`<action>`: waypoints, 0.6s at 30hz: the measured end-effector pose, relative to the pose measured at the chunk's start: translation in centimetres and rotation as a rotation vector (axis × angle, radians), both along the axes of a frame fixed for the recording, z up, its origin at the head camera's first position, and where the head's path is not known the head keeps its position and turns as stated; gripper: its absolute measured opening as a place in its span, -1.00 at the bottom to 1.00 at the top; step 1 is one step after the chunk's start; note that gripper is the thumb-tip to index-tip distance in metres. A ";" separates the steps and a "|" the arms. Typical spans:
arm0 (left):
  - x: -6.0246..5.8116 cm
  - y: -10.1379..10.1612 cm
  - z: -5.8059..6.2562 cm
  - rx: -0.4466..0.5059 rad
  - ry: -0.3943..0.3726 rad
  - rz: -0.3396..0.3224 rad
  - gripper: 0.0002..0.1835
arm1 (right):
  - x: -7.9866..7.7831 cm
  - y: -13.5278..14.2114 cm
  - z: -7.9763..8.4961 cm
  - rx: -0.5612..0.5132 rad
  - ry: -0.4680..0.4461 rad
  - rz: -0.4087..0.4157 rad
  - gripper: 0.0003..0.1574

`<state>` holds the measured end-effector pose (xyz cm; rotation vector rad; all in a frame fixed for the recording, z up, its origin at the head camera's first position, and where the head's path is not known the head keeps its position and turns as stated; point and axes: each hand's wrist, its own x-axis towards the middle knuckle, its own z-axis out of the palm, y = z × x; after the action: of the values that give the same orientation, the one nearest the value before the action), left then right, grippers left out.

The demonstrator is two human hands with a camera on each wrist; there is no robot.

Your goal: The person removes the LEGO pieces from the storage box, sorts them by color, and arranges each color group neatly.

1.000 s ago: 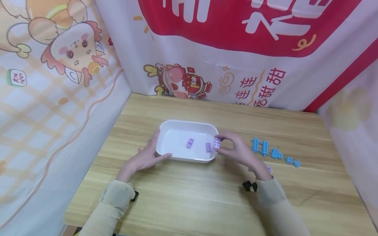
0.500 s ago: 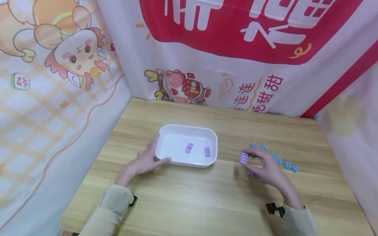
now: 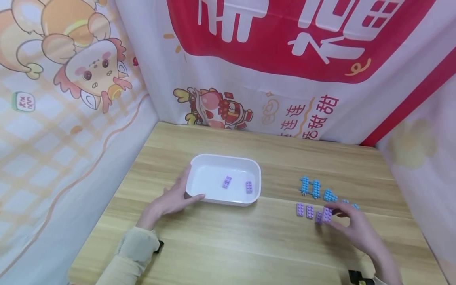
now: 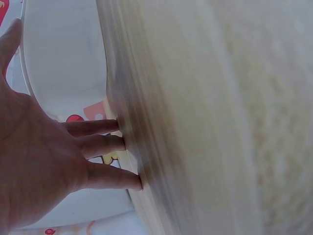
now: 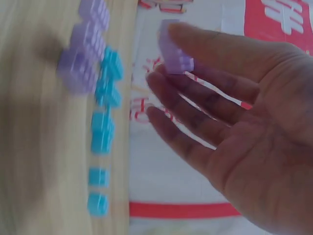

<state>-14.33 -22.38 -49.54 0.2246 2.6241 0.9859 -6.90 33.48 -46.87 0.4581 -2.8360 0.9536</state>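
My right hand (image 3: pixel 356 225) pinches a purple building brick (image 3: pixel 327 214) between thumb and fingers, above the right part of the table. In the right wrist view that brick (image 5: pixel 175 49) is held up off the wood. Just left of it, a row of purple bricks (image 3: pixel 310 212) lies on the table, one partly overlapped by the held brick. My left hand (image 3: pixel 172 200) rests at the left end of a white tray (image 3: pixel 222 202), thumb along the front rim. Its fingertips touch the table in the left wrist view. Two purple bricks (image 3: pixel 249 187) lie inside the tray.
Behind the purple row sits a line of blue brick pieces (image 3: pixel 315 189), partly covered by my right hand. The wooden table (image 3: pixel 228 245) ends at a printed cloth (image 3: pixel 221 71) hanging at the back; another cloth (image 3: pixel 71 130) hangs along the left side.
My right hand has carried the purple brick from the tray's right end across to the right, beside the purple row. My left hand stays at the tray. The view has shifted slightly.
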 end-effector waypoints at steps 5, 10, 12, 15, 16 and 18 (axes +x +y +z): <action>0.1 -0.1 -0.1 0.001 0.007 0.002 0.34 | 1.1 1.9 -0.8 0.091 -0.118 -0.064 -0.46; 0.2 -0.1 -0.2 -0.015 0.010 0.001 0.34 | 1.3 2.6 -1.7 0.133 -0.229 -0.088 -0.46; 0.2 -0.1 -0.2 -0.015 0.010 0.001 0.34 | 1.2 2.8 -2.1 0.129 -0.265 -0.094 -0.45; 0.1 -0.1 -0.3 -0.013 0.011 0.000 0.35 | 0.9 2.8 -2.7 0.121 -0.303 -0.100 -0.45; 0.1 -0.1 -0.3 -0.013 0.011 -0.001 0.35 | 0.8 2.8 -2.9 0.123 -0.308 -0.101 -0.45; 0.1 -0.1 -0.3 -0.017 0.010 -0.002 0.36 | 0.6 2.7 -3.2 0.132 -0.311 -0.102 -0.46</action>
<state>-14.26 -22.49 -49.80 0.2292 2.6400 0.9632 -6.26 36.19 -50.07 0.1869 -3.1785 0.8910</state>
